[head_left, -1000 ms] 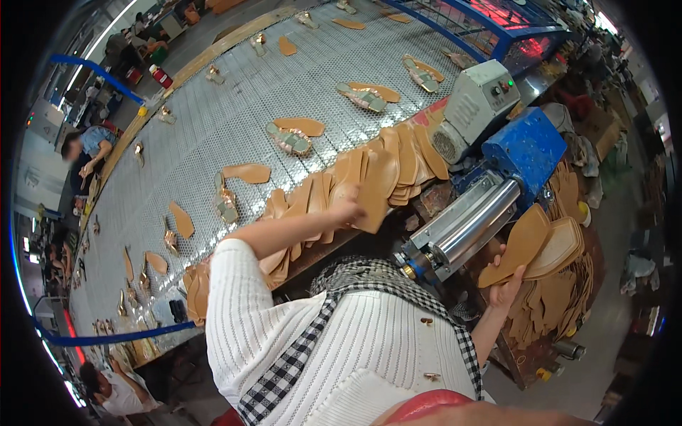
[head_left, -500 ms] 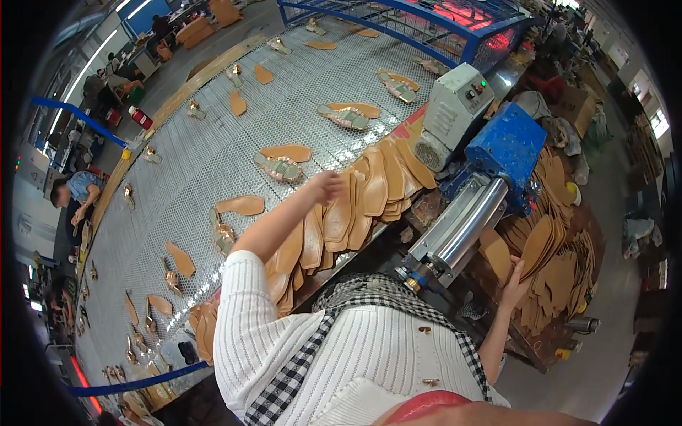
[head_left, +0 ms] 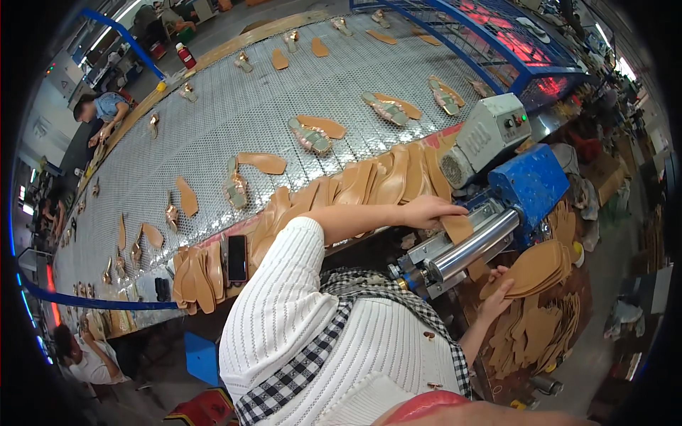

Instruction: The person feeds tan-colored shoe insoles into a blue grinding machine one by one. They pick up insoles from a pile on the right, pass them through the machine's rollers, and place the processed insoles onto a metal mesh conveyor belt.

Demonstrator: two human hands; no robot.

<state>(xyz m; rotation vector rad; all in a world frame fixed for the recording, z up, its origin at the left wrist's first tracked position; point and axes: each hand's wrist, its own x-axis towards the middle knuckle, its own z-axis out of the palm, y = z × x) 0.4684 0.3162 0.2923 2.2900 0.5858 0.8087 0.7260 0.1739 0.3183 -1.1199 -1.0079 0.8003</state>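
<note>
My left hand (head_left: 432, 211) pinches the end of a tan shoe insole (head_left: 457, 228) beside the shiny metal roller (head_left: 477, 245) of a gluing machine with a blue housing (head_left: 531, 183). A tan piece also shows below the roller; whether it belongs to the same insole I cannot tell. My right hand (head_left: 496, 297) is closed round the near end of a thick stack of tan insoles (head_left: 534, 268), fanned out right of the roller. Many loose insoles (head_left: 355, 183) overlap in a row along the conveyor's near edge, behind my left forearm.
Sandal uppers (head_left: 310, 136) and insoles lie spaced over the mesh conveyor (head_left: 227, 128), which runs under a blue frame (head_left: 526, 74). A grey control box (head_left: 483, 135) stands by the roller. A phone (head_left: 237, 257) lies left; more insoles (head_left: 540, 334) cover the right-hand table. Other people sit at the far left.
My left hand has moved right from over the insole row to the roller and now holds an insole there. My right hand has gripped the insole stack. The view has shifted left.
</note>
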